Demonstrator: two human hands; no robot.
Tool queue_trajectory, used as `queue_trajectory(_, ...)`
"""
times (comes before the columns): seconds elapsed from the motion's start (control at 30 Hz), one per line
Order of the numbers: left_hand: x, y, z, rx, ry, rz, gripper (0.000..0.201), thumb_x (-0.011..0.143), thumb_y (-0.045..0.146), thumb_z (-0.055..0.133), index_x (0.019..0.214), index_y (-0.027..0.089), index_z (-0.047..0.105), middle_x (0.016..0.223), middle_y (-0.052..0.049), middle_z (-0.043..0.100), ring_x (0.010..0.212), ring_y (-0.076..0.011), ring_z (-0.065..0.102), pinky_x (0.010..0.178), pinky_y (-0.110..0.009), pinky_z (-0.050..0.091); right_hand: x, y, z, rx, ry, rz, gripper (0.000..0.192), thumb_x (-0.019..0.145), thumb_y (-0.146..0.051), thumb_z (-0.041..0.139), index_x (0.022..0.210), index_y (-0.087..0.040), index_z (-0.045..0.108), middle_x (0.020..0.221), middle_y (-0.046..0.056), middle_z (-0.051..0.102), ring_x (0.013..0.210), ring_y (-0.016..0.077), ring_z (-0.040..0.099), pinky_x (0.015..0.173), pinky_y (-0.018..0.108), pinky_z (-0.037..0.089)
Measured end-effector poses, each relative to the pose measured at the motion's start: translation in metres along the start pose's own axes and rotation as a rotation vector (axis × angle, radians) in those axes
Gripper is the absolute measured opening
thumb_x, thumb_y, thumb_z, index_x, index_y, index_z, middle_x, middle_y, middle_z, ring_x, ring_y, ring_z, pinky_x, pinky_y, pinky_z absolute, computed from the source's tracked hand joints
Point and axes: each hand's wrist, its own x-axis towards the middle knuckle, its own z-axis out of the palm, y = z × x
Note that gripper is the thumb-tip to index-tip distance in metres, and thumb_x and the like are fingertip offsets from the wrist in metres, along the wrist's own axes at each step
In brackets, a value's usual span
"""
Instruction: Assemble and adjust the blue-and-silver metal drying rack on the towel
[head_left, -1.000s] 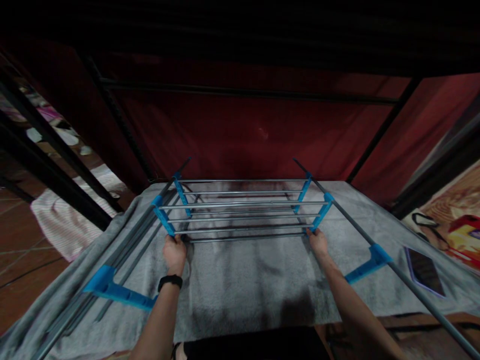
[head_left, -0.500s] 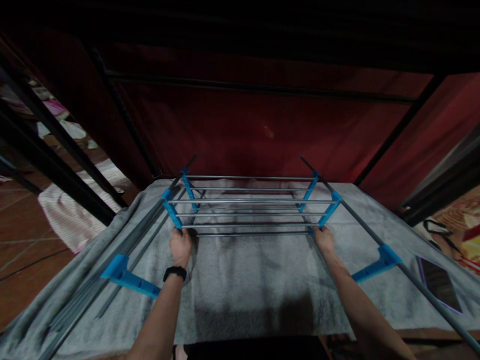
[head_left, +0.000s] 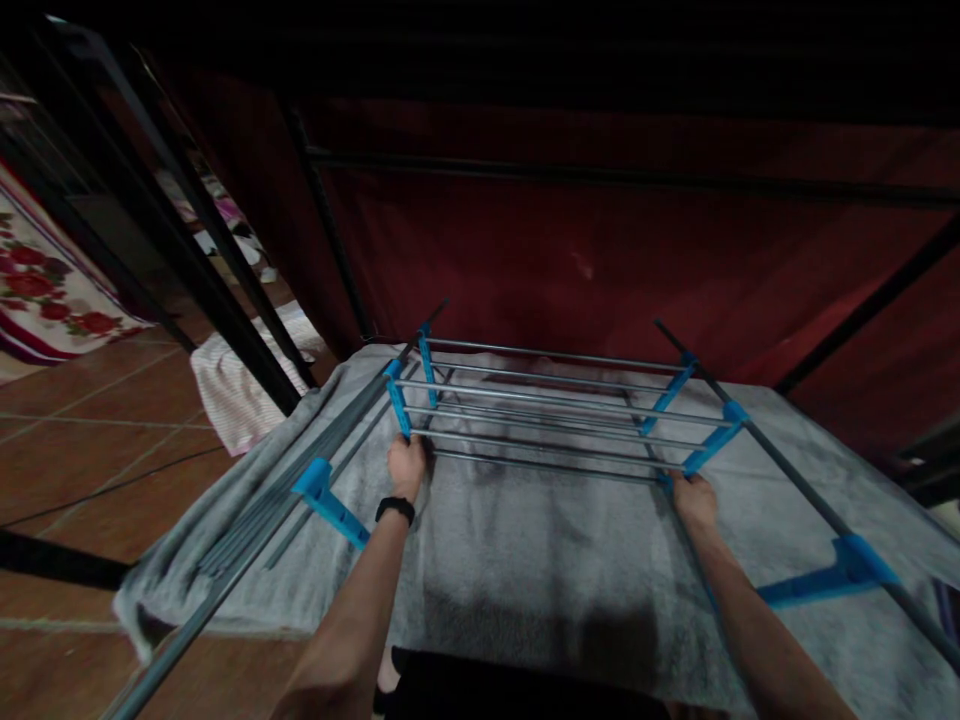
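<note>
A rack frame of grey metal tubes with blue plastic brackets lies in front of me. My left hand (head_left: 406, 464), with a black band at the wrist, is closed around the lower end of a left blue bracket (head_left: 398, 400). Opposite it, my right hand (head_left: 693, 497) grips the lower end of a right blue bracket (head_left: 715, 440). Several crossbars (head_left: 555, 400) span between the two sides. Long side tubes (head_left: 795, 478) run through the brackets toward me. Nearer me, one blue bracket (head_left: 330, 503) on the left and another (head_left: 832, 578) on the right carry no crossbars.
Several loose grey tubes (head_left: 300, 475) lie at the left on the grey blanket (head_left: 525, 570). Dark metal posts (head_left: 172, 235) and a red cloth wall (head_left: 570, 260) enclose the far side. A striped cloth (head_left: 240, 385) hangs by the tiled floor (head_left: 97, 480).
The view has swung left, so the rack appears further right and a floral cloth shows at far left. Both hands keep their grip on the same brackets.
</note>
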Motion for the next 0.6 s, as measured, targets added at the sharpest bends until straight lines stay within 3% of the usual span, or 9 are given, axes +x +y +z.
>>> queue_trajectory(0.47,-0.016,-0.003,-0.004,-0.027,-0.006,0.001,0.034,0.1,0.03,0.04,0.112,0.01,0.063,0.102,-0.022,0.073,0.092,-0.027,0.071,0.075,-0.034,0.049,0.01,0.012,0.006,-0.051,-0.043,-0.026,0.06,0.091,-0.05,0.04,0.11,0.0,0.069,0.108,0.033,0.069,0.108,0.0418,0.065,0.086,0.048,0.05)
queue_trajectory(0.6,-0.017,-0.001,-0.007,-0.088,-0.017,0.013,0.029,0.099,0.028,0.043,0.114,0.012,0.062,0.105,-0.021,0.072,0.095,-0.0254,0.07,0.08,-0.034,0.05,0.018,0.016,0.004,-0.049,-0.07,-0.014,0.056,0.087,-0.05,0.044,0.109,-0.005,0.069,0.103,0.03,0.07,0.104,0.0417,0.066,0.083,0.049,0.051)
